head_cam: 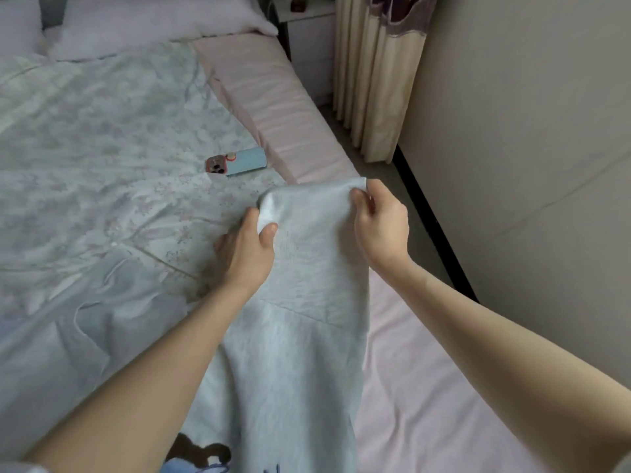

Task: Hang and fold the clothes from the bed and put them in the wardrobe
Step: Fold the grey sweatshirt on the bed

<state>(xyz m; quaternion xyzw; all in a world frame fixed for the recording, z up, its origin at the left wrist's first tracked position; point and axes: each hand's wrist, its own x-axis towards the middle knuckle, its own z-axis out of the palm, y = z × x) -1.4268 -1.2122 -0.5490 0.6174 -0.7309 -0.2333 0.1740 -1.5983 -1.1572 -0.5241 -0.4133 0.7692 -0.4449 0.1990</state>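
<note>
Your left hand [246,247] and right hand [379,223] each pinch a top corner of the grey garment [307,319] stretched over the bed [426,387] edge, so a slack pinch could drop a corner and skew your fold.

Two bare forearms are showing, running up from the bottom corners, with nothing worn on either wrist. The left hand [244,249] and the right hand [379,227] are wearing no gloves or rings (as far as the visible fingers show), and the nails are looking short and unpainted.
</note>
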